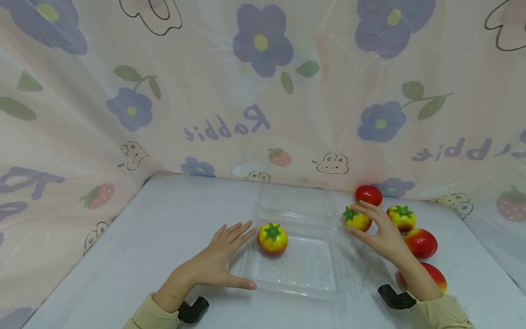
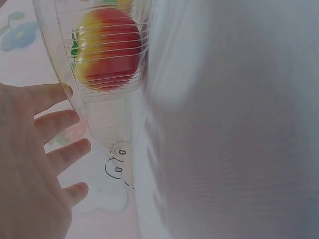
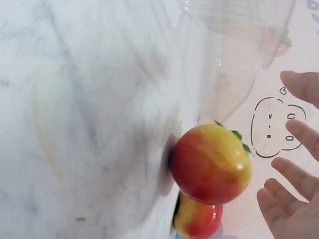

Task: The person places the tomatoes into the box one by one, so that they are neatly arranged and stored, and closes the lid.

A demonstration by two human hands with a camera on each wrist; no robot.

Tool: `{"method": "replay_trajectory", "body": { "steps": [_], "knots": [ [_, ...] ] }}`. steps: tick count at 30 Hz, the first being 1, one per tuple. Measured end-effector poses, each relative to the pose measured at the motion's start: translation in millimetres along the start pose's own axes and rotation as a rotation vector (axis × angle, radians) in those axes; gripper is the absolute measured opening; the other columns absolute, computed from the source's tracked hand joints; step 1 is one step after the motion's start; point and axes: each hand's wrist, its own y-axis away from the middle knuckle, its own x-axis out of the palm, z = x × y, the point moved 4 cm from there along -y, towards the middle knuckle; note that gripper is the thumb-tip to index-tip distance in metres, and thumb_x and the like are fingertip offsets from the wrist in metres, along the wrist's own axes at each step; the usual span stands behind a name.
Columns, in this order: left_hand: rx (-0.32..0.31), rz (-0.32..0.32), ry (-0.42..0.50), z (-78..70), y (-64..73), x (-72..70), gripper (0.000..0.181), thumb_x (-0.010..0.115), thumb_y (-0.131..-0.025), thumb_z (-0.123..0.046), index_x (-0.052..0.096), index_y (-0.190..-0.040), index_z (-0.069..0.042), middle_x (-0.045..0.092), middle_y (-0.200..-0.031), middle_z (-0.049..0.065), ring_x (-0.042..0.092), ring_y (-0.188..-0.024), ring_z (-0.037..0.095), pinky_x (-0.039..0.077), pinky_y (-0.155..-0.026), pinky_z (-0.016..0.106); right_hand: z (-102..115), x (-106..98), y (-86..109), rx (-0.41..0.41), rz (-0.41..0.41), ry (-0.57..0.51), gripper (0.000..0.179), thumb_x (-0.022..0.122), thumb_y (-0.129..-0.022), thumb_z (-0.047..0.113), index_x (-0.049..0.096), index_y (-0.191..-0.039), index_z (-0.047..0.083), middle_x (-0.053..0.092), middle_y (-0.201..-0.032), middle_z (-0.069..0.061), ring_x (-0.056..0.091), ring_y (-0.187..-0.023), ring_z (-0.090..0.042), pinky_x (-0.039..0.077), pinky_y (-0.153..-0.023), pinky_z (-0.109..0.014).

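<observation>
A clear plastic box [image 1: 296, 290] lies with its lid [image 1: 293, 201] folded back. In its left side sits a yellow-and-red toy tomato [image 1: 272, 239] with a green leafy top, seen through the ribbed wall in the left wrist view. My left hand [image 1: 219, 262] has its fingers spread at the box's left edge, fingertips [image 2: 62, 90] right at the rim. To the right of the box, my right hand [image 1: 380, 230] reaches over a second toy tomato [image 1: 355, 220], thumb and fingers parted around it. In the right wrist view those fingers stand apart from this tomato [image 3: 212, 164].
More toy tomatoes lie on the right: a red one [image 1: 368, 195] at the back, a yellow one [image 1: 401, 218], and red ones [image 1: 421, 243] nearer, one partly behind my right forearm. A patterned curtain [image 1: 263, 100] closes off the back of the white table [image 1: 164, 219].
</observation>
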Motion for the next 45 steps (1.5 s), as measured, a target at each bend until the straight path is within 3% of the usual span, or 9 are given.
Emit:
{"method": "replay_trajectory", "body": {
  "steps": [7,24,40,45],
  "knots": [
    [-0.009,0.004,-0.007,0.1,-0.3,0.0,0.111,0.069,-0.069,-0.070,0.024,-0.153,-0.014,0.015,-0.161,0.006,0.015,-0.147,0.035,0.004,-0.115,0.063,-6,2,-2.9,-0.005,-0.003,0.007,0.057,0.075,-0.083,0.023,0.054,-0.134,0.007,0.033,-0.149,-0.025,0.032,-0.131,-0.050,0.033,-0.093,-0.075],
    [-0.006,0.007,0.000,1.3,-0.2,1.8,0.111,0.070,-0.069,-0.069,0.024,-0.153,-0.014,0.014,-0.162,0.007,0.014,-0.147,0.036,0.003,-0.115,0.064,-22,10,-8.1,0.067,0.082,0.045,0.068,0.073,-0.084,0.032,0.046,-0.142,0.009,0.020,-0.154,-0.029,0.025,-0.133,-0.056,0.032,-0.092,-0.075],
    [-0.015,0.010,0.006,2.0,-0.7,1.8,0.111,0.070,-0.069,-0.070,0.023,-0.153,-0.014,0.015,-0.162,0.007,0.014,-0.147,0.035,0.002,-0.115,0.063,-29,12,-10.0,0.089,0.076,0.072,0.067,0.073,-0.084,0.027,0.045,-0.141,0.005,0.020,-0.152,-0.032,0.025,-0.132,-0.057,0.032,-0.095,-0.073],
    [-0.009,0.006,0.004,2.2,-0.9,2.0,0.112,0.070,-0.069,-0.070,0.023,-0.153,-0.014,0.015,-0.162,0.007,0.014,-0.147,0.035,0.003,-0.115,0.063,-30,12,-10.2,0.113,0.060,0.091,0.064,0.072,-0.085,0.025,0.045,-0.141,0.006,0.023,-0.150,-0.032,0.029,-0.130,-0.055,0.038,-0.095,-0.068]
  ]
}}
